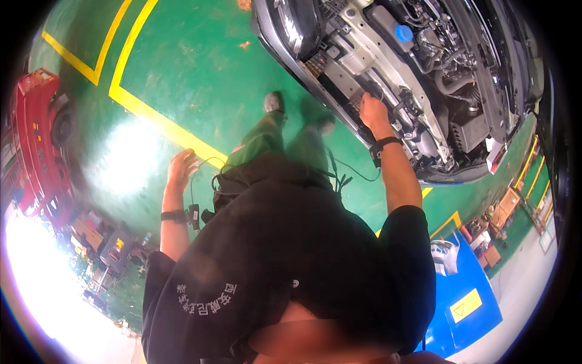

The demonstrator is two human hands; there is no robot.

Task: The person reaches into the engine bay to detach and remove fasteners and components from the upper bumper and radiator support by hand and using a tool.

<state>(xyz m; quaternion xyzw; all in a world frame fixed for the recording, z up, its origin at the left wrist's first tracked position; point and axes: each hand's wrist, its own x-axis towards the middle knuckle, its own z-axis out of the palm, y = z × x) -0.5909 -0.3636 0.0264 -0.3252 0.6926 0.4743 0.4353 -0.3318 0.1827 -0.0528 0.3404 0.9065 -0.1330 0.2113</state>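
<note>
My right hand [374, 113] reaches to the front edge of a dark car's open engine bay [418, 67]. Its fingers are drawn together against the front panel [345, 82], and what they hold, if anything, is too small to make out. Near that hand runs a pale metal crossmember [379, 42], with a blue round cap [404, 33] beyond it. Out to the left, away from the car, my left hand [182, 167] hangs over the floor, its fingers loosely bent and apart with nothing in them. Both wrists wear black bands, with a thin cable beside the left one.
A headlight [297, 27] and bumper edge border the car's left side. Yellow lines [151, 118] cross the green floor [188, 67]. Far left stands a red car body [39, 139]. Behind on the right is a blue cover [464, 291]. Dark cables [348, 167] hang at my waist.
</note>
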